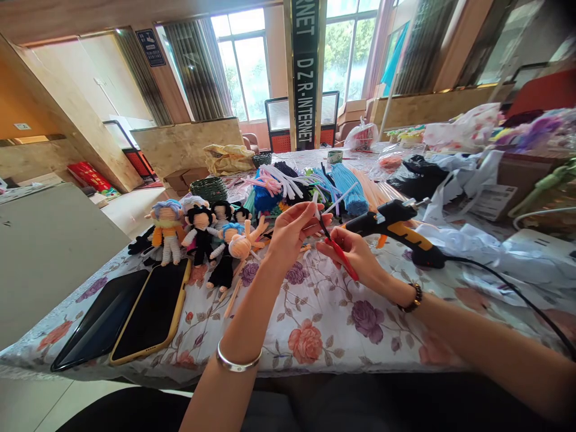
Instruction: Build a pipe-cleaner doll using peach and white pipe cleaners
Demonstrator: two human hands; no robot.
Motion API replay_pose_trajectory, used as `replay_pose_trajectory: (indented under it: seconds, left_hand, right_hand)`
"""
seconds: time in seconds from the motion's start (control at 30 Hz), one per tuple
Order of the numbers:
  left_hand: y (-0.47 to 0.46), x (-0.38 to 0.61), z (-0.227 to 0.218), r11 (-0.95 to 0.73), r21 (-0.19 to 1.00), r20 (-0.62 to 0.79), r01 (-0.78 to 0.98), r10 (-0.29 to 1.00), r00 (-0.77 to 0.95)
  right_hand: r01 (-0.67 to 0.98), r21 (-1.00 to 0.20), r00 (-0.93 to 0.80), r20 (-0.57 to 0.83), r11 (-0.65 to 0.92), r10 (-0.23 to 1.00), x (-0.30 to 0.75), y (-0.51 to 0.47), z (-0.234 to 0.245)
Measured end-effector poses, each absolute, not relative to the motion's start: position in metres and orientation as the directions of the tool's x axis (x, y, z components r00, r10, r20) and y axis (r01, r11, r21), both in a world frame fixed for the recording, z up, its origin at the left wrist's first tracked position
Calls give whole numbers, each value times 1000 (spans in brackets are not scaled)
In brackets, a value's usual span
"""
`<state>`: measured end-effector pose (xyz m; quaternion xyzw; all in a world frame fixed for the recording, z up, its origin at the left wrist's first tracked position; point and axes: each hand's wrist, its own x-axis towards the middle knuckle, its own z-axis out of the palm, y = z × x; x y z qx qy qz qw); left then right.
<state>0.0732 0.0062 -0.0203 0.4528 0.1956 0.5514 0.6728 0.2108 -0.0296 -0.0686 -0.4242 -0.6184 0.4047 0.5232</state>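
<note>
My left hand [292, 231] is raised over the table, its fingers pinched on a thin white pipe cleaner [316, 207]. My right hand [353, 252] is closed round red-handled scissors [338, 251], whose dark blades meet the pipe cleaner near my left fingertips. A black and orange glue gun [396, 228] stands just right of my hands, its cord trailing to the right. Several small pipe-cleaner dolls [198, 234] stand and lie to the left of my hands.
Two phones [130, 312] lie face up at the table's left front on the floral cloth [315, 324]. Bundles of coloured pipe cleaners [310, 183] are heaped behind my hands. Plastic bags and papers [454, 174] crowd the right side. A green basket [209, 187] sits behind the dolls.
</note>
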Motion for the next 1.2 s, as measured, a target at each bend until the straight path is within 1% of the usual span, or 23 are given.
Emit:
replay_pose_trajectory:
  seconds: [0.2, 0.77, 1.0, 1.1, 1.2]
  left_hand:
    - [6, 73, -21, 23, 830, 198, -558, 922, 332]
    - [7, 73, -22, 8, 823, 227, -569, 912, 341]
    - [6, 74, -22, 37, 822, 193, -568, 921, 338]
    - [5, 74, -21, 42, 829, 177, -558, 926, 333]
    - [6, 74, -22, 26, 833, 190, -552, 925, 330]
  right_hand:
    - [117, -943, -86, 303, 312, 949, 211, -30, -69]
    - [163, -928, -103, 321, 335, 941, 211, -30, -71]
    - [209, -914, -80, 339, 348, 937, 211, -34, -69]
    - [211, -911, -83, 345, 355, 935, 210, -35, -69]
    - [200, -910, -87, 352, 362, 932, 209, -35, -70]
